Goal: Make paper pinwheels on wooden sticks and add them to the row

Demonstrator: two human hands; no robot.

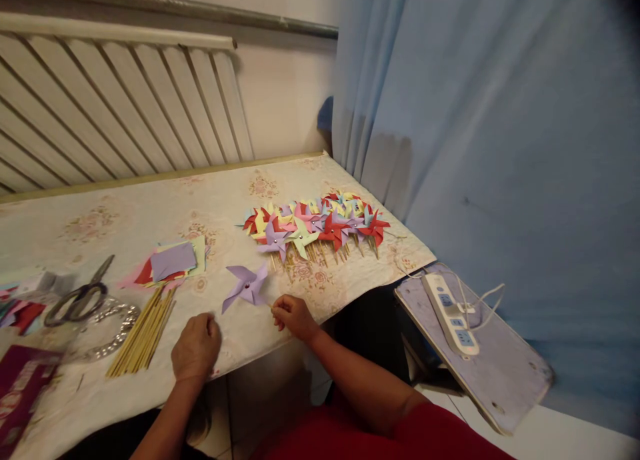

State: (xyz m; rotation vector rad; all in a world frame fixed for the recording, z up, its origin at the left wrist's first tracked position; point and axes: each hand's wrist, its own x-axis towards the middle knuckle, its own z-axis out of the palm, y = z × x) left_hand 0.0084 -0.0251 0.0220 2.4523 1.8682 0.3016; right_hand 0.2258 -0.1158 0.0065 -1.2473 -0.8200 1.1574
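My right hand pinches the stick of a purple paper pinwheel just above the table; most of the stick is hidden by the fingers. At the table's front edge, my left hand rests with its fingers curled in, and nothing shows in it. To its left lies a bundle of thin wooden sticks. Coloured paper squares are piled just beyond the sticks, a purple one on top. Many paper pinwheels in red, yellow, purple and pink lie massed together at the back right.
Black-handled scissors and a heap of small shiny pieces are at the left, near coloured scraps and a dark red box. A power strip sits on a board at the right, beside a blue curtain.
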